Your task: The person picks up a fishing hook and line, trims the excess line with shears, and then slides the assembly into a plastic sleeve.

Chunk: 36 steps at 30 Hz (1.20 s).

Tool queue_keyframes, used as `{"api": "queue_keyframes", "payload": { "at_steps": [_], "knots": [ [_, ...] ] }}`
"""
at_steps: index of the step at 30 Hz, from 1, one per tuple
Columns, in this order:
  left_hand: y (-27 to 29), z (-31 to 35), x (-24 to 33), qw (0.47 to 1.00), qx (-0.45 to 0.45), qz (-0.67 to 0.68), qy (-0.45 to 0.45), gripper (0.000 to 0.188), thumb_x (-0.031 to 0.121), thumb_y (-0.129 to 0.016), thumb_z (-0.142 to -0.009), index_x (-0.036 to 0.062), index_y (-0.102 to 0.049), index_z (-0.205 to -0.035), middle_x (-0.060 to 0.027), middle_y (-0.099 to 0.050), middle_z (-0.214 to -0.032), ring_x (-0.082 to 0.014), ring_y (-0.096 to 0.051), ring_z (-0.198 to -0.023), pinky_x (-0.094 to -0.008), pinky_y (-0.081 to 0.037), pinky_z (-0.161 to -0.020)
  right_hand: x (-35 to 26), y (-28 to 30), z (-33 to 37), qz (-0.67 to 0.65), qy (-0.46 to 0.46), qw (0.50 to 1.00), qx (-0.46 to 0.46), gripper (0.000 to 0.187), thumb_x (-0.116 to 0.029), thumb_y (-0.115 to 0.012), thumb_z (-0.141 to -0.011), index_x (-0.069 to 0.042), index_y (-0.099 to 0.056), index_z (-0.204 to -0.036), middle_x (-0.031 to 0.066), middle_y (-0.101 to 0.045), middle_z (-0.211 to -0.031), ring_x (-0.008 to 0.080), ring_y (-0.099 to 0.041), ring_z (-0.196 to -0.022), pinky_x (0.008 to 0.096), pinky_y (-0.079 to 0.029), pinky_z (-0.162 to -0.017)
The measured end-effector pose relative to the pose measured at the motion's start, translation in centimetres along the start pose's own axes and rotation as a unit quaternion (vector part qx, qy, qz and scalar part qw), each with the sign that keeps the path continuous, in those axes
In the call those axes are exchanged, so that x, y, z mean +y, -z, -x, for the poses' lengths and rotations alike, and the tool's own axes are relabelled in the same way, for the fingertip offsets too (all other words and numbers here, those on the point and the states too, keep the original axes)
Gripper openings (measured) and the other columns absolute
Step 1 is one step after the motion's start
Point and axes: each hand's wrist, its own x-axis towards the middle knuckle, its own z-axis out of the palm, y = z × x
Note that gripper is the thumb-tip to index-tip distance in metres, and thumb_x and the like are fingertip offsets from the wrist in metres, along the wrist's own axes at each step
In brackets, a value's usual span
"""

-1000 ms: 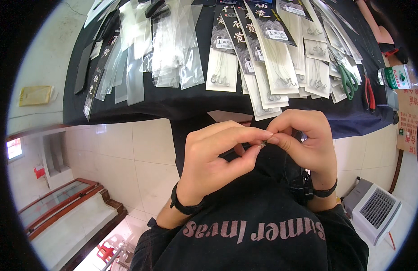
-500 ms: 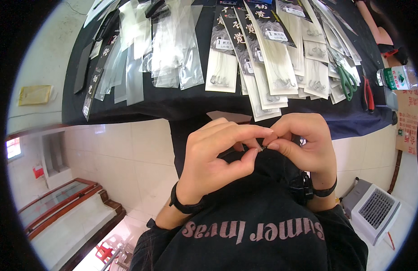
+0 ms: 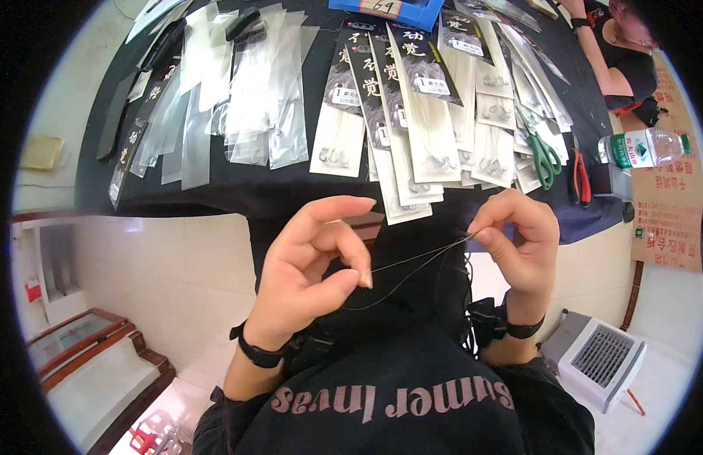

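Note:
A thin fishing line (image 3: 403,262) stretches between my two hands, above my lap. My left hand (image 3: 309,265) pinches one end of it between thumb and a finger, with the index finger raised and curved. At the other end, my right hand (image 3: 524,236) grips the line between thumb and fingertips. A slack loop of line hangs below the taut part. Whether a hook sits inside either pinch is too small to tell. Just beyond my hands, cards of rigged fishing hooks (image 3: 429,144) lie overlapped on the black-covered table (image 3: 215,199).
Clear plastic sleeves (image 3: 287,129) cover the table's left part. Green-handled scissors (image 3: 545,161) and red-handled pliers (image 3: 580,178) lie at the right, near a plastic bottle (image 3: 640,149). A blue tray (image 3: 423,14) stands at the back. Another person (image 3: 621,57) sits at the far right.
My hands have moved apart from being close together, the left one leftward, and the line now spans between them. The view has shifted, showing more of the blue tray.

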Motion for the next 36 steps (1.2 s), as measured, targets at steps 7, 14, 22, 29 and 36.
{"api": "queue_keyframes", "payload": {
  "at_steps": [7,14,22,29,36],
  "knots": [
    [0.6,0.8,-1.5,0.966,-0.033,0.250,-0.053,0.063,0.017,-0.063,-0.087,0.0034,-0.033,-0.141,-0.0026,-0.055,-0.076,-0.0157,-0.054,-0.074,-0.0220,-0.041,-0.064,0.3,1.2,0.2,-0.002,-0.014,1.000,0.017,0.011,-0.008,-0.071,-0.079,0.000,-0.064,-0.077,0.0008,-0.060,-0.067,0.0053,-0.047,-0.053,0.0198,-0.035,-0.051],
    [0.7,1.0,-1.6,0.880,-0.078,0.468,-0.021,0.059,0.018,-0.061,-0.090,0.0083,-0.034,-0.142,-0.0021,-0.052,-0.078,-0.0137,-0.052,-0.069,-0.0156,-0.039,-0.051,0.2,1.2,0.2,-0.005,-0.017,1.000,0.026,0.011,-0.008,-0.070,-0.080,0.000,-0.063,-0.078,0.0004,-0.059,-0.066,0.0050,-0.046,-0.054,0.0196,-0.034,-0.051],
    [0.3,0.9,0.3,0.987,-0.058,0.090,0.118,0.050,0.002,-0.055,-0.085,-0.0010,-0.042,-0.133,-0.0151,-0.046,-0.127,-0.0042,-0.042,-0.059,-0.0153,-0.039,-0.058,0.1,1.0,0.3,-0.017,-0.029,0.995,0.097,0.014,-0.010,-0.068,-0.081,0.000,-0.060,-0.076,-0.0006,-0.054,-0.066,0.0051,-0.044,-0.057,0.0195,-0.032,-0.054],
    [0.5,0.8,-0.3,0.920,-0.246,0.304,0.011,0.021,0.002,-0.058,-0.086,-0.0035,-0.060,-0.106,-0.0155,-0.065,-0.087,-0.0192,-0.063,-0.075,-0.0277,-0.048,-0.065,-0.1,1.0,0.5,-0.030,-0.061,0.996,0.058,0.015,-0.010,-0.068,-0.081,0.000,-0.060,-0.076,-0.0015,-0.054,-0.066,0.0044,-0.042,-0.057,0.0195,-0.031,-0.054],
    [-0.8,0.2,1.1,0.990,-0.022,-0.080,0.115,0.012,0.001,-0.058,-0.082,0.0004,-0.068,-0.090,-0.0121,-0.068,-0.095,-0.0125,-0.061,-0.071,-0.0221,-0.048,-0.061,-0.1,0.1,0.4,-0.068,-0.060,0.995,0.028,0.016,-0.012,-0.067,-0.082,0.000,-0.060,-0.075,-0.0022,-0.053,-0.064,0.0035,-0.041,-0.056,0.0193,-0.031,-0.052]
  ]
}}
